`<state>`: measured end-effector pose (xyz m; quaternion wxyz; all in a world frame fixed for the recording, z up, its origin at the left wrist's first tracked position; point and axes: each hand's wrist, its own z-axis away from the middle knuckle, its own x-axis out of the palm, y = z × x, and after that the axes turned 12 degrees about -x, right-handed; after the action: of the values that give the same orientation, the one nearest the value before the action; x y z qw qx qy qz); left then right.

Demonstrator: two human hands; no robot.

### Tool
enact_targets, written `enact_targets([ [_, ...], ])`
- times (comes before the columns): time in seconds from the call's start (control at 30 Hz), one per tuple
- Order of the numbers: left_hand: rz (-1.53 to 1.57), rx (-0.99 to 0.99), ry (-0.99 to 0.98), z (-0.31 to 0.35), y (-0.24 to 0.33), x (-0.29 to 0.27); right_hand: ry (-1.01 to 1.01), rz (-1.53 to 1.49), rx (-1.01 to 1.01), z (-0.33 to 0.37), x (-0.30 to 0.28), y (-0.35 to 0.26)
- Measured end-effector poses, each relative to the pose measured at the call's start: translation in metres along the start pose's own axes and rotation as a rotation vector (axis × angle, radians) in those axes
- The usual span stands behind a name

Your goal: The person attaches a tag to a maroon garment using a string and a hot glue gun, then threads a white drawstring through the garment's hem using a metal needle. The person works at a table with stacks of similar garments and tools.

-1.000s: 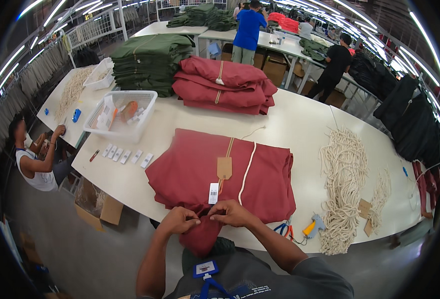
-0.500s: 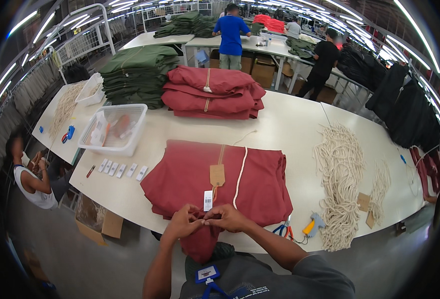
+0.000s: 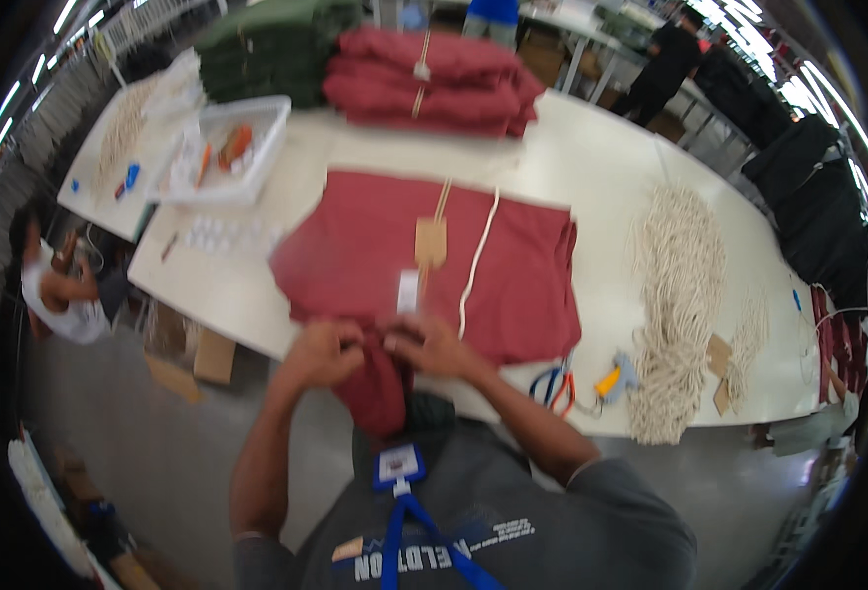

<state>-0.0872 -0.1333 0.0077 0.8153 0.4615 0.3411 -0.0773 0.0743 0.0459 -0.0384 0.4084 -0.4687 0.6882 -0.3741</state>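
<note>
A folded dark-red cloth item (image 3: pixel 355 246) lies on the table in front of me, one end hanging over the near edge. At that end my left hand (image 3: pixel 326 354) is closed on the red cloth, fingers bent. Just to its right, my right hand (image 3: pixel 432 346) has thumb and fingers closed on the cloth too, below the white label (image 3: pixel 407 292); motion blur softens both. Above the label lies a brown card tag (image 3: pixel 431 242) on a cord. A cream cord (image 3: pixel 477 261) runs across the cloth to the right of the tag.
Right of the cloth lie orange-and-blue handled pliers (image 3: pixel 555 387), a yellow-and-grey glue gun (image 3: pixel 616 378) and a bundle of cream cords (image 3: pixel 678 305). A white plastic bin (image 3: pixel 274 147), stacked red cloth (image 3: pixel 434 84) and stacked green cloth (image 3: pixel 271 49) stand farther back. Another person (image 3: pixel 65 280) sits at left.
My hands have drawn apart from fingertips meeting to a small gap over the cloth. The view has tilted downward, so the table appears higher and more of my shirt shows.
</note>
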Motion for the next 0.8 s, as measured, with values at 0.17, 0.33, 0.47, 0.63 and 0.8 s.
enact_targets([
  [0.17,0.089,-0.064,0.132,0.031,0.002,-0.014,-0.067,0.166,-0.096,0.012,-0.023,0.019],
  [0.33,0.195,-0.221,0.025,0.050,0.016,-0.013,-0.136,0.602,-0.248,0.011,-0.023,0.030],
  [0.47,0.170,-0.225,0.046,0.070,0.009,-0.022,0.014,0.726,-0.353,0.012,-0.033,0.039],
  [0.63,0.023,0.078,0.084,0.098,-0.005,-0.057,0.181,0.765,-0.151,0.026,-0.064,0.075],
  [0.8,0.092,0.070,0.014,0.093,-0.008,-0.065,0.241,0.609,0.141,0.029,-0.072,0.094],
])
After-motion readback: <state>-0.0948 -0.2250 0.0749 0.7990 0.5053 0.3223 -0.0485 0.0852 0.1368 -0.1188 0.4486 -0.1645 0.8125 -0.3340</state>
